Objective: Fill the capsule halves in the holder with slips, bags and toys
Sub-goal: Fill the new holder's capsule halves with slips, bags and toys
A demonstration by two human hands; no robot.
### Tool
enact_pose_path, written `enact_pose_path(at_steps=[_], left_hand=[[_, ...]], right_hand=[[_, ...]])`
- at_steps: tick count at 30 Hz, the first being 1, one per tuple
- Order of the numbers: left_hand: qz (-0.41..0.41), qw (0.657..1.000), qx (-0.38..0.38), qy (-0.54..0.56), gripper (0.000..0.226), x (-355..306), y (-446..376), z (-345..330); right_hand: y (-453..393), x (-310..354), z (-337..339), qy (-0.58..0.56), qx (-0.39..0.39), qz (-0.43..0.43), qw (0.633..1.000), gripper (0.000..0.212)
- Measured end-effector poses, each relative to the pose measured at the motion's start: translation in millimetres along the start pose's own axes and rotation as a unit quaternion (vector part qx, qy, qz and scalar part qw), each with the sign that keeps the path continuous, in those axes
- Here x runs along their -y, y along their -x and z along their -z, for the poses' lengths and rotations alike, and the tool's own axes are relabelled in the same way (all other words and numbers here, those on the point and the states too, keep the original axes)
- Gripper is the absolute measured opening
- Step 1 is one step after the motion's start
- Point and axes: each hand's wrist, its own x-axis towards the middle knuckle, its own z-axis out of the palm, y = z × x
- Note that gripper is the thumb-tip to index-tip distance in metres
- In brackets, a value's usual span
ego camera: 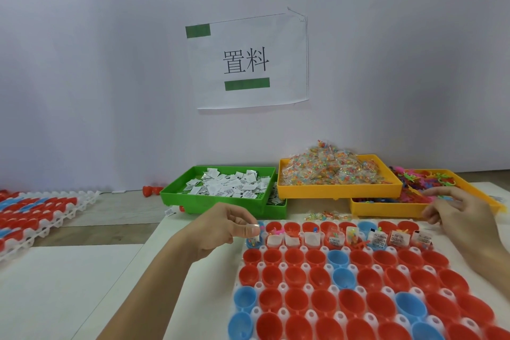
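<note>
i'm on the slip step: my left hand (220, 229) pinches a slip (255, 233) over the far-left cup of the holder (278, 284), second row. my right hand (455, 212) hangs loosely curled by the toy tray (386, 208). next, drop the slip in.

Plain pale wall (96, 63) fills the upper view; light even, soft shadows toward its left and right edges. White paper sign (248, 61) fixed to the wall with two green tape strips (198, 30), printed with two large black characters; its top right corner curls off. Below, a white table (41, 284) in two slabs with a narrow seam between. Beyond them a wood-grain surface (110, 215) runs back to the wall base.
</note>
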Motion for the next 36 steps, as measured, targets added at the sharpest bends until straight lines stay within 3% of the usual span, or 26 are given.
enact_pose_path(at_steps=[12, 20, 26, 36], left_hand=[[-0.006, 0.999, 0.006, -0.038, 0.007, -7, 2, -4], [0.0, 0.998, 0.014, -0.068, 0.025, -12, 6, 2], [-0.027, 0.993, -0.014, -0.11, 0.002, -17, 7, 4], [-0.026, 0.99, -0.022, -0.14, 0.002, -17, 7, 0]], right_hand=[[3, 6, 0, 0.005, 0.0, 0.0, 1.0, 0.027], [5, 9, 0, 0.005, 0.0, -0.012, 1.0, 0.027], [6, 10, -2, 0.01, -0.003, -0.012, 1.0, 0.025], [5, 9, -2, 0.006, -0.005, -0.019, 1.0, 0.026]])
